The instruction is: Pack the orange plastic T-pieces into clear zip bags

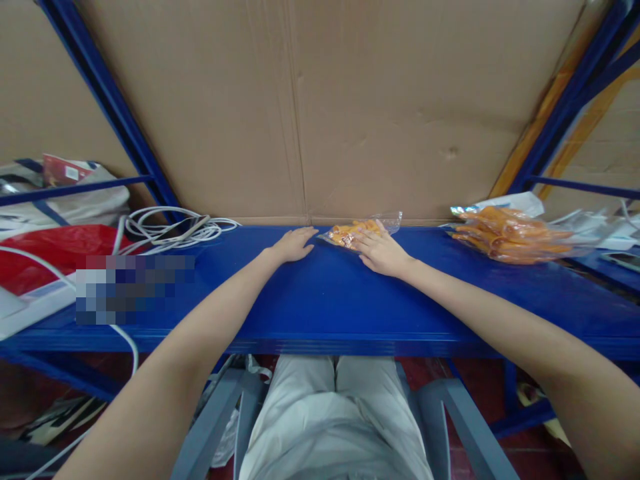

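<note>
On the blue tabletop [320, 300], close to the cardboard behind it, lies a clear plastic bag with orange contents [345, 235]. My right hand [381, 250] rests flat on the right part of this bag, fingers stretched out and pointing left. My left hand [293, 245] lies flat just left of the bag, fingers extended toward it, with nothing held. A narrow gap seems to separate its fingertips from the bag's left edge. What exactly the orange contents are cannot be made out under the shiny plastic.
Several similar orange-filled plastic bags [505, 233] are piled at the right. A coiled white cable [185, 230], a red bag [75, 250] and a blurred-out patch [130, 287] occupy the left. Cardboard [300, 113] walls the back between blue metal posts [115, 100].
</note>
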Action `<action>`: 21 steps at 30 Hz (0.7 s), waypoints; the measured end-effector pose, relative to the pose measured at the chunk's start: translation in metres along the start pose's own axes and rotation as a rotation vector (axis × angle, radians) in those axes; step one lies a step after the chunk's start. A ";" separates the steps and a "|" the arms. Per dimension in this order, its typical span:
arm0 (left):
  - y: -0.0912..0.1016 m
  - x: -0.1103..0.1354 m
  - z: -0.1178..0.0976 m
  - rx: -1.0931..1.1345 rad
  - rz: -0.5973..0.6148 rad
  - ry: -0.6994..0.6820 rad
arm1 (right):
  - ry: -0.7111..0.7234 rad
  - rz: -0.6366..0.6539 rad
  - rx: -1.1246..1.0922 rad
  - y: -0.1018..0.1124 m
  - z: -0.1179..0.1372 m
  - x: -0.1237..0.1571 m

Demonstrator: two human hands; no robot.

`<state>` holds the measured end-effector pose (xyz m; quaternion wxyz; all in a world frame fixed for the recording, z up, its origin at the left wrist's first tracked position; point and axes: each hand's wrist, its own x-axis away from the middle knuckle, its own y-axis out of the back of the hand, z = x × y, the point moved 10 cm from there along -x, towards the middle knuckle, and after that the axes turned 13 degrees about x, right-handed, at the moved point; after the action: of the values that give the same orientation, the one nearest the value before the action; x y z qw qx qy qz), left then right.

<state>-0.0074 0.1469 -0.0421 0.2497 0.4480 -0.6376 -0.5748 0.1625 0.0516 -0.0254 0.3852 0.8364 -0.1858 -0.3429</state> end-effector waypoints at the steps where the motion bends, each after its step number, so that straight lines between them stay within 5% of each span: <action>1: -0.001 -0.002 -0.009 -0.013 0.006 -0.034 | 0.020 -0.002 0.031 0.000 0.003 -0.003; 5: -0.006 -0.015 -0.033 -0.035 0.029 -0.095 | 0.070 0.000 0.097 0.000 0.000 -0.010; 8: 0.001 -0.030 -0.045 0.038 -0.045 -0.143 | -0.026 -0.080 0.135 0.016 -0.027 -0.014; 16: 0.057 -0.059 -0.057 0.349 -0.484 -0.106 | -0.440 -0.265 -0.077 0.037 -0.129 -0.006; 21: 0.085 -0.066 -0.075 0.471 -0.575 -0.172 | -0.505 -0.274 -0.259 0.024 -0.154 0.007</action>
<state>0.0620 0.1600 0.0686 -0.0860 0.6039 -0.6192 -0.4945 0.2769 0.1126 0.0623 0.3804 0.6862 -0.1160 -0.6091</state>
